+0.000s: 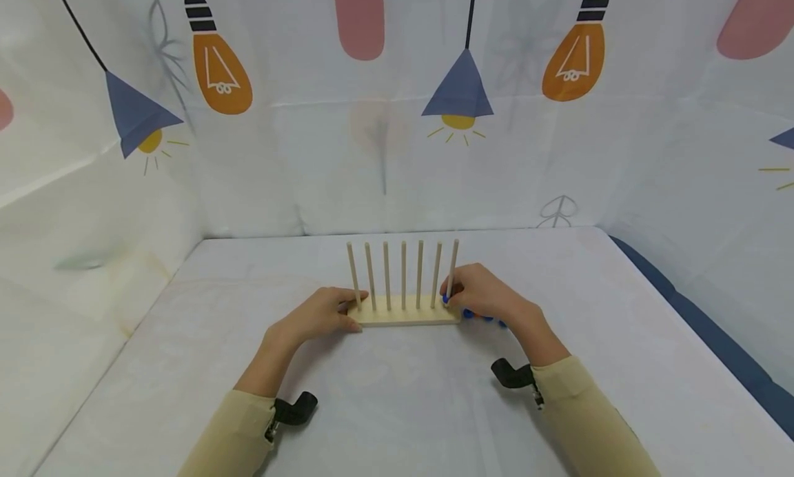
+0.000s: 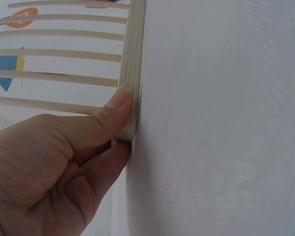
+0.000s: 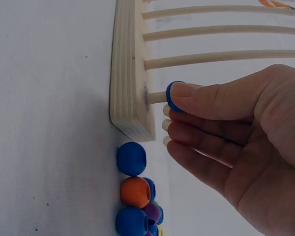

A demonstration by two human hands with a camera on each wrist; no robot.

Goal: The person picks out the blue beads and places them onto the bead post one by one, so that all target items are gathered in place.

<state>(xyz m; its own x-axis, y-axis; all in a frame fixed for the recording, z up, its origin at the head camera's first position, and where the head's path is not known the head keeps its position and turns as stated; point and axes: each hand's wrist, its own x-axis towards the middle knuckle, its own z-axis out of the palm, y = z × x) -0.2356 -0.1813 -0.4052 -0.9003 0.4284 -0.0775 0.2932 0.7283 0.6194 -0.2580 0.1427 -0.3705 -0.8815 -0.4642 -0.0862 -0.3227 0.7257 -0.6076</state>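
We see a white cloth [image 1: 273,167] printed with lamps and bulbs, hanging behind a white table [image 1: 384,408]. Over the table reach two tan sleeves [image 1: 232,435]. Between them we find the wooden rack [image 1: 403,316], lying flat on its base, seven pegs [image 1: 404,273] standing in a row along it. The left hand [image 1: 319,316] clamps the rack's left end, thumb on the front edge and fingers round the other side. At the opposite end we see the right hand [image 1: 486,291], its thumb and fingers together on a blue bead [image 3: 169,97]. That bead sits around the rightmost peg [image 1: 453,260], low down but apart from the base, with a short stretch of bare wood between. Just beyond the rack's right end we notice a cluster of loose beads [image 3: 131,159], among them blue, orange and purple ones.
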